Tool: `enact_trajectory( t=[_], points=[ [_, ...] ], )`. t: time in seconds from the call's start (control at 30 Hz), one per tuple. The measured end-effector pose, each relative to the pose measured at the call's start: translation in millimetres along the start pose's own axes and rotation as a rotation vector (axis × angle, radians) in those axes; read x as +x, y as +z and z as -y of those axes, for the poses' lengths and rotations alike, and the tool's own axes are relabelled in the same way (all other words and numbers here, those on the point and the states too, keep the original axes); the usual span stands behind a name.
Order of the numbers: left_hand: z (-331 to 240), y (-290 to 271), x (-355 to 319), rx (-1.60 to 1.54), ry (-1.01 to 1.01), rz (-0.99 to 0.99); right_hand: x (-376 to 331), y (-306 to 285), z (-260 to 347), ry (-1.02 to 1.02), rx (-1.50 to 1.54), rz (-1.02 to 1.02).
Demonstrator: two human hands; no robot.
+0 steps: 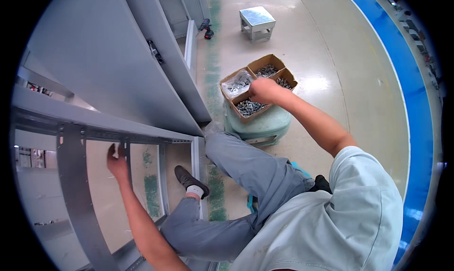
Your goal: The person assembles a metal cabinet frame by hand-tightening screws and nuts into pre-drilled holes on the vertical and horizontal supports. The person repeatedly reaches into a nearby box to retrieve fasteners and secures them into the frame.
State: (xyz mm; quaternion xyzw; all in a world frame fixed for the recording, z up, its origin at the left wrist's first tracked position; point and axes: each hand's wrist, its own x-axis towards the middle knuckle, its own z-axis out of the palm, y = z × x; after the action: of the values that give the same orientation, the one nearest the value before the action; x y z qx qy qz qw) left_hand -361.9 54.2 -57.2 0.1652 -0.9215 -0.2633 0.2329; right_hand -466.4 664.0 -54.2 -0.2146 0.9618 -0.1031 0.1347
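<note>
My right hand (265,90) hangs over a cardboard box (257,114) split into compartments, its fingers pinched together and pointing down at the front one. Loose bolts (249,107) fill that compartment; whether the fingertips hold one is hidden. A clear plastic bag of small metal parts (238,83) lies in the compartment left of the hand. On the far left, my left hand (117,163) is beside a slotted upright of the grey metal frame (74,176). Its fingers curl around something small and pale, too small to name.
Under the box is a pale green stool (265,129). Tall grey panels (109,48) stand at the left, with a cordless drill (206,30) behind them. A small metal stool (257,18) stands further off. My shoe (189,180) is inside the frame's opening.
</note>
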Motion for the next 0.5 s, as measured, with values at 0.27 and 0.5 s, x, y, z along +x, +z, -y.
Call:
enact_trajectory(
  t=[0.27, 0.5],
  points=[
    [-136, -20, -169, -0.179, -0.109, 0.252, 35, 61, -18, -0.108, -0.135, 0.06],
    [-135, -8, -319, -0.275, -0.302, 0.32, 26, 91, -41, -0.275, 0.065, -0.208]
  ],
)
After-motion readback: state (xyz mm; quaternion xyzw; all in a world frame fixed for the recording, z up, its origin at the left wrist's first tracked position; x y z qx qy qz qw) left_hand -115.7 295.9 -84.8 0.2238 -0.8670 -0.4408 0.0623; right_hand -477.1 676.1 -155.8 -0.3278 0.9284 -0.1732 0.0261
